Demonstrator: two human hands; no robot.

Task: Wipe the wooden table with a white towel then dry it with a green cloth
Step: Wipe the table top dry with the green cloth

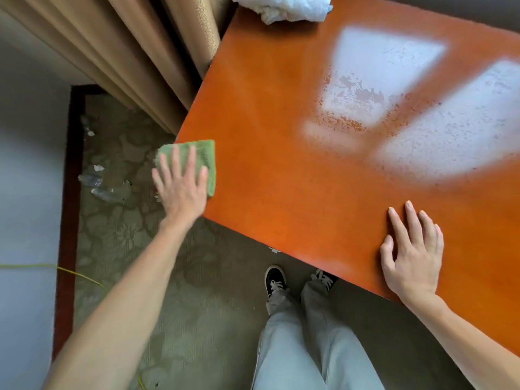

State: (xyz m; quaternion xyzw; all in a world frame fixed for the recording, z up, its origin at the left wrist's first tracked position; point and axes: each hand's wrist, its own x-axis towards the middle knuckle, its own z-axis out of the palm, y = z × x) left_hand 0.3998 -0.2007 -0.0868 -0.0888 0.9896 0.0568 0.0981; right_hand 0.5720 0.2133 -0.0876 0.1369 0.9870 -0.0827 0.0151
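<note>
The wooden table [281,170] has a glossy orange-brown top that fills the right half of the view. My left hand [181,185] lies flat, fingers spread, on the folded green cloth [206,161], pressing it down at the table's left corner; part of the cloth hangs past the edge. My right hand [412,257] rests palm down on the bare wood near the front edge, holding nothing. The white towel [284,7] sits crumpled at the table's far edge, apart from both hands.
Bright window reflections show speckled wet patches [363,91] on the far right of the tabletop. Beige curtains [135,52] hang beside the table's left edge. Scraps of litter [98,181] lie on the patterned carpet. My legs and shoes [275,280] stand at the front edge.
</note>
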